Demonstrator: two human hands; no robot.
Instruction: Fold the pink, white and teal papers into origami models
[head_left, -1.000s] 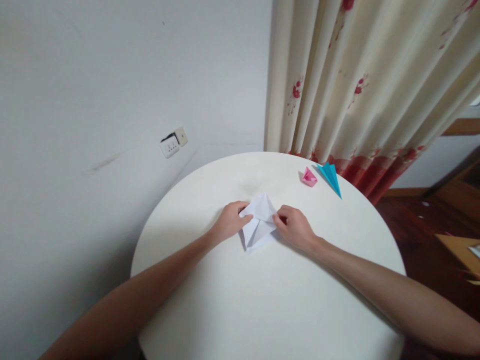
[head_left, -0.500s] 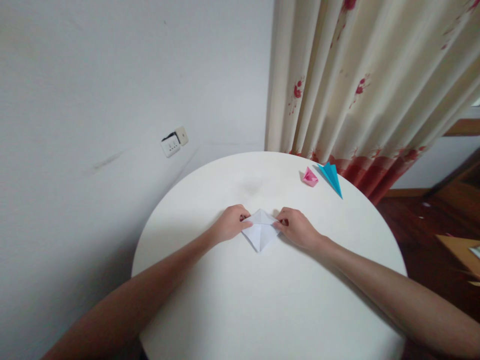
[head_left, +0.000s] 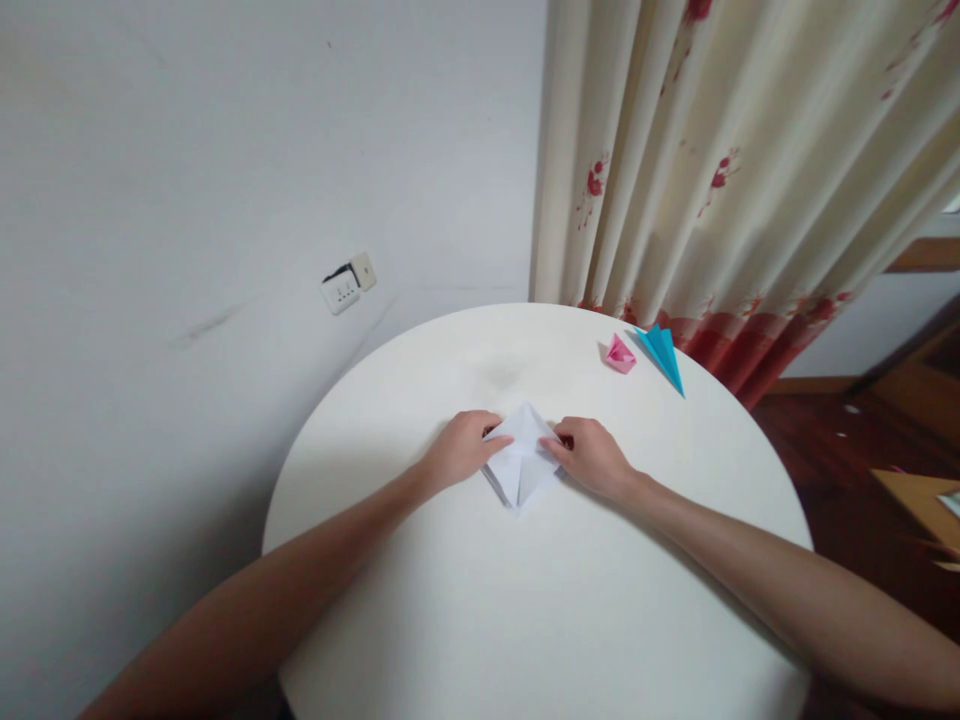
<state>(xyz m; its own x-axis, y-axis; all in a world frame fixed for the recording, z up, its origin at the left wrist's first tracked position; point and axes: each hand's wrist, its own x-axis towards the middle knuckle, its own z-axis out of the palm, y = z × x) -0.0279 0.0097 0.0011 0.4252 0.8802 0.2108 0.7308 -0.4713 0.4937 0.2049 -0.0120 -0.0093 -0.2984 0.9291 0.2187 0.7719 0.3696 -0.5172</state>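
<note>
While pinching the white folded paper [head_left: 523, 462] at its two side corners, left hand [head_left: 459, 450] on the left edge and right hand [head_left: 592, 458] on the right, fingers [head_left: 498, 444] closed narrow on the sheet. Paper lying mid-tabletop [head_left: 525, 620], roughly diamond-shaped, a point raised toward the wall and another toward the body. Looks like a fold midway through being flattened or opened, both side corners drawn toward the centre crease. Next move likely calls for keeping both corners level, lining the edges up on the centre line and pressing the crease down flat without letting the layers slip. Hard to tell how many layers sit under the top flaps, or whether the thumbs reach underneath. Far off to the right: a small pink paper shape [head_left: 619, 354] just beside a blue paper dart [head_left: 663, 355], near the curtain [head_left: 720, 150]. Wall socket [head_left: 346, 285] behind, forearms cut off at the frame edge.
</note>
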